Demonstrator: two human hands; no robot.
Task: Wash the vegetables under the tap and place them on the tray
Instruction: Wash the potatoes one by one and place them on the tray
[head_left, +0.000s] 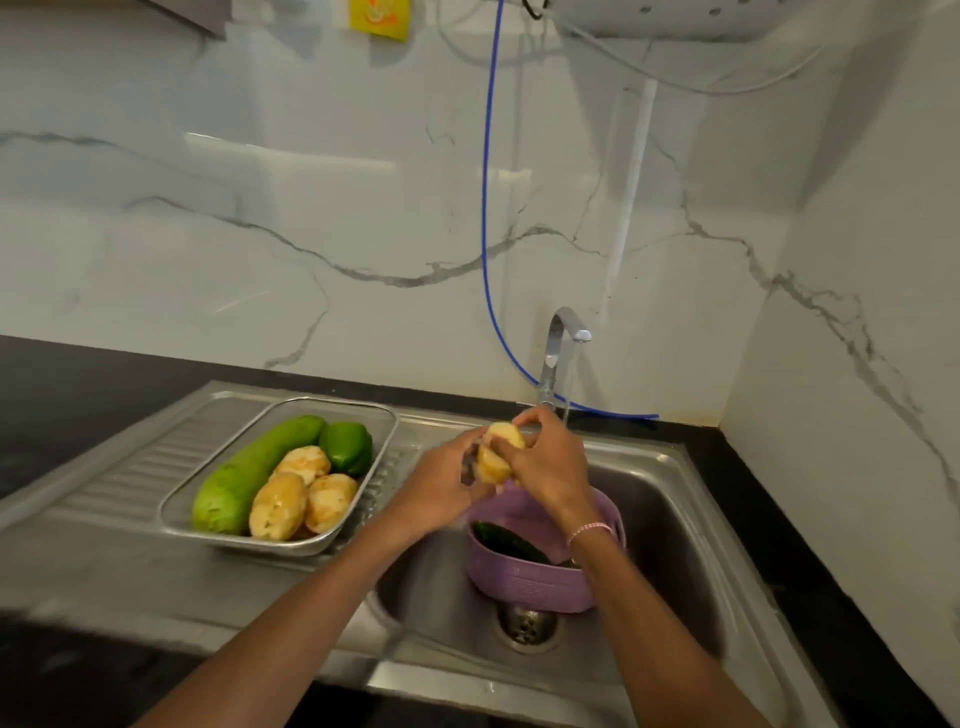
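Steel sink (675, 493), marble wall (311, 208) behind.
I see the left hand (441, 488) and right hand (545, 462) both gripping one potato (498, 447) near the tap (563, 332), above the purple basket (530, 587); other vegetables (234, 483) lie in the tray (171, 514).

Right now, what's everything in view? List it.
stainless steel sink: 1, silver, centre-right.
rectangular steel tray: 1, silver, on drainboard left of sink.
long green gourd: 1, green, in tray.
green bell pepper: 1, green, tray's far end.
yellow-brown potatoes: 3, in tray.
held yellow-brown potato: 1, over sink.
purple plastic basket: 1, purple, in sink.
dark green vegetable: count unclear, inside basket.
curved chrome tap: 1, silver, behind sink.
thin blue hose: 1, blue, down marble wall.
pink bracelet: 1, right wrist.
hands: 2; left hand and right hand both grip the held potato.
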